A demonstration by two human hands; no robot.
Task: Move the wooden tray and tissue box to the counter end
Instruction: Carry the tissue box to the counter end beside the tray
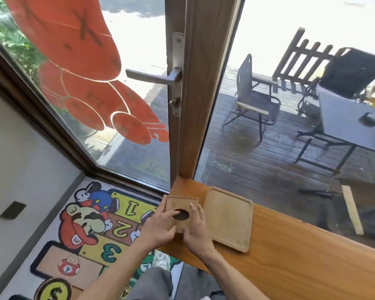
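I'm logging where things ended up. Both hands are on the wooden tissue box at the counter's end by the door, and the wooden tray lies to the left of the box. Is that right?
Not quite: the wooden tray lies to the right of the tissue box, not the left, as the head view shows. The rest holds: the left hand and right hand are both on the box at the end of the counter by the door.

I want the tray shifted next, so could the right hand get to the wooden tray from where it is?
Probably yes: the right hand rests on the tissue box, directly beside the wooden tray, with nothing between them.
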